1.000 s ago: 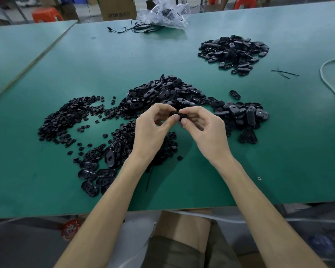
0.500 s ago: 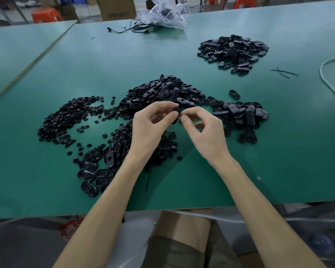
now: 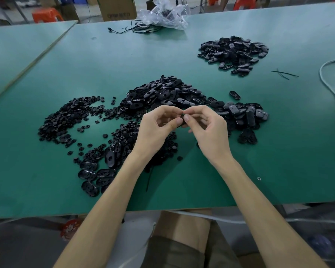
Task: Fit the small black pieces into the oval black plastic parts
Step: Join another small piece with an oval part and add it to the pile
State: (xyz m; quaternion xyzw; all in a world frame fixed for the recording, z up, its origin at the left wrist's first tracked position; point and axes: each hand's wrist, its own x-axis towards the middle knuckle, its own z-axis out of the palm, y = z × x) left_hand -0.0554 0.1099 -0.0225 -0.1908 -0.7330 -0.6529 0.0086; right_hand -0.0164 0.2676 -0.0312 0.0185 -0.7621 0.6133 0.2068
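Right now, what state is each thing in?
Left hand: pinches a part over the table.
Right hand: pinches the same part.
Part: between both hands' fingertips, mostly hidden.
Small pieces: loose heap, lying on table.
Oval parts: loose heap, beside small pieces.
Far heap: oval parts, apart, untouched.
Plastic bag: crumpled.

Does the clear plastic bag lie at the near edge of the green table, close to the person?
No, the clear plastic bag lies at the far edge of the green table, on the side away from the person.
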